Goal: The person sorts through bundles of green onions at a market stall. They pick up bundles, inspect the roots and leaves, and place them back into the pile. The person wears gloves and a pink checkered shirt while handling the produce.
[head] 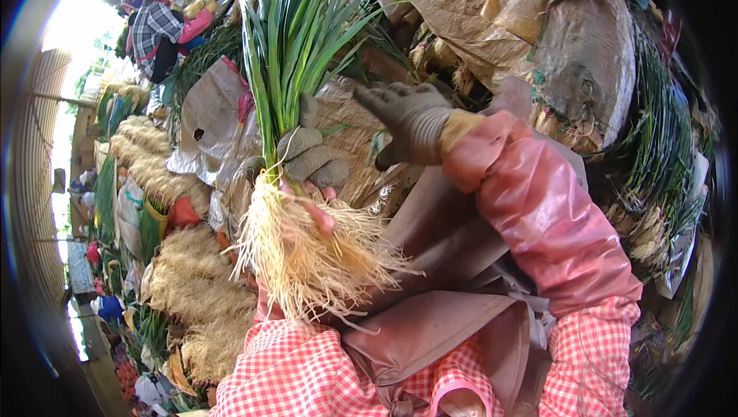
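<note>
A bunch of green onions with long pale roots [323, 250], small reddish bulbs and green leaves [288, 42] is held upright in front of me. My left hand [308, 157], in a grey-brown knitted glove, is closed around its stems just above the roots. To the right, my right hand [412, 120] wears a similar glove; its fingers are spread and nothing shows in it. Beneath the hands lies a brown woven sheet [340, 108]. A brown apron [438, 325] covers my lap.
Worn sacking [588, 54] partly covers more onions at the upper right. Leafy bunches [663, 140] lie along the right side. Piles of bunches with roots outward [196, 290] stand at the left. A person in a pink hat [158, 25] sits at the upper left.
</note>
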Demonstrator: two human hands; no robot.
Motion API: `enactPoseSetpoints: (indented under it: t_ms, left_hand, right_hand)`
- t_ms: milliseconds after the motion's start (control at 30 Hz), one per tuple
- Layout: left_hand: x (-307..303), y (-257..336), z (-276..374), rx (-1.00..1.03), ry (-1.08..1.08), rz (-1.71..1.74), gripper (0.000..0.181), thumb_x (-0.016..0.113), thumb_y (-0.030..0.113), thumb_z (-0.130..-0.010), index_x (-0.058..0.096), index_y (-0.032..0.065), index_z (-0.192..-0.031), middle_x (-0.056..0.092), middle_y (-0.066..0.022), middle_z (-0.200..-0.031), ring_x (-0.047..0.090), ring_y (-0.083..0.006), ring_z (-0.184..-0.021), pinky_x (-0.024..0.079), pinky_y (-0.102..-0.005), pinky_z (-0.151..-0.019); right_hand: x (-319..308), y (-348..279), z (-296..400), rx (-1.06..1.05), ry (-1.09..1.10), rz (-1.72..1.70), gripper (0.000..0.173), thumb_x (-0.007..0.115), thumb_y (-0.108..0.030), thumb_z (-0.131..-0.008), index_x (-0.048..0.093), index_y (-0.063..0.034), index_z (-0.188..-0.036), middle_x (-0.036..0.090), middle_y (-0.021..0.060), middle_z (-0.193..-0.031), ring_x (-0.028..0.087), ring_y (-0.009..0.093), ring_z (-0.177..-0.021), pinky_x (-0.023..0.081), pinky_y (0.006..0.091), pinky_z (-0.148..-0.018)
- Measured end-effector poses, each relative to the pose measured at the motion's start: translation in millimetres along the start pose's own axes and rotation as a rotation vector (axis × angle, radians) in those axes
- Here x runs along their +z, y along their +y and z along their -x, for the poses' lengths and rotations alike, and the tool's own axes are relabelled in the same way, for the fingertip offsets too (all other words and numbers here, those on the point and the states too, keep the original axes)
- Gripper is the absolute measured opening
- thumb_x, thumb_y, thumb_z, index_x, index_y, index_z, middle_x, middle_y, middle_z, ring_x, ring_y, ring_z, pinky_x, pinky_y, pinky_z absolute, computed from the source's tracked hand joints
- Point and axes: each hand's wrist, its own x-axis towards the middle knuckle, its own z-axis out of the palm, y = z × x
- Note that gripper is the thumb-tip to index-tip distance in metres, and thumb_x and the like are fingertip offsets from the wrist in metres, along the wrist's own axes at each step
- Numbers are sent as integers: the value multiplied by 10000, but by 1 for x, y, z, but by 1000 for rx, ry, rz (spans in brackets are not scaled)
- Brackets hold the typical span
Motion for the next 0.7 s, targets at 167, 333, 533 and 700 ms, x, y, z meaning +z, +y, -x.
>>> enactPoseSetpoints:
  t_ms: [167,333,533,700]
  left_hand:
    - [-56,-2,9,1,123,-6,134,578,164,-748,610,40,-789,622,-104,-785,596,-233,-731,492,-362,-738]
    - [-69,-2,-2,23,137,-25,117,579,148,-747,607,40,-784,616,-97,-764,593,-221,-716,493,-351,-726]
    - [-59,21,-23,133,47,-74,97,579,128,-744,602,40,-779,607,-89,-738,590,-206,-699,495,-338,-712]
    - [-29,12,-79,206,-149,-166,80,579,112,-743,599,41,-774,601,-82,-717,587,-194,-684,496,-327,-700]
  right_hand:
    - [46,-48,-31,-158,379,-453,748,683,-314,-715,313,-74,-1320,434,168,-1267,399,281,-1191,348,391,-962]
    - [81,-68,-44,-38,-42,-1714,311,623,-244,-750,564,-93,-1016,567,97,-1016,540,246,-935,436,298,-847]
    - [0,-13,-7,205,439,-1347,161,506,-169,-842,618,-144,-955,525,30,-690,425,98,-486,370,224,-454]
    - [-87,61,102,20,670,-1769,361,430,-101,-893,418,14,-1235,356,-40,-658,287,21,-475,246,179,-416]
